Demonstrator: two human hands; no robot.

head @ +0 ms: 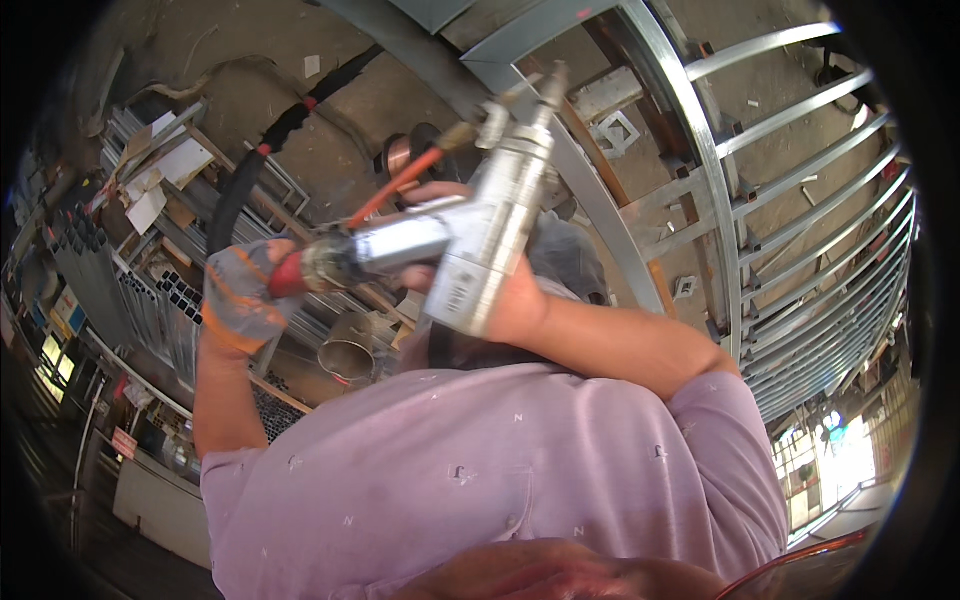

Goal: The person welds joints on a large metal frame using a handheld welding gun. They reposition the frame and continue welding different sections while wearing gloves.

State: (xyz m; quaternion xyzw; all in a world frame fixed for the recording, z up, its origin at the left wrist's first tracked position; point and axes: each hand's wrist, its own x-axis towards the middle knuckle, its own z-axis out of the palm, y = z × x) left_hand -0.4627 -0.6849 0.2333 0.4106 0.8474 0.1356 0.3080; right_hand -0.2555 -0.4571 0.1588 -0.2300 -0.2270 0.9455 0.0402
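Observation:
A silver handheld welding gun (480,225), apparently a laser type, is held up before my chest, its narrow nozzle (553,90) pointing away from me. My left hand (247,296), in a grey and orange work glove, grips the red sleeve (289,276) at the handle's rear end. From there a thick black-sheathed cable (240,187) runs off over the floor. Bare, my right hand (517,300) is wrapped around the gun body from behind; some fingers are hidden by it. An orange tube (397,184) leads along the gun towards the nozzle. The gun is slightly blurred.
A galvanised metal frame (712,150) with many parallel bars (802,142) stands on the right. On the left lie stacked square tubes (180,296) and sheet scraps (169,165). A spool of copper-coloured wire (397,155) and a metal bucket (346,349) stand near my hands.

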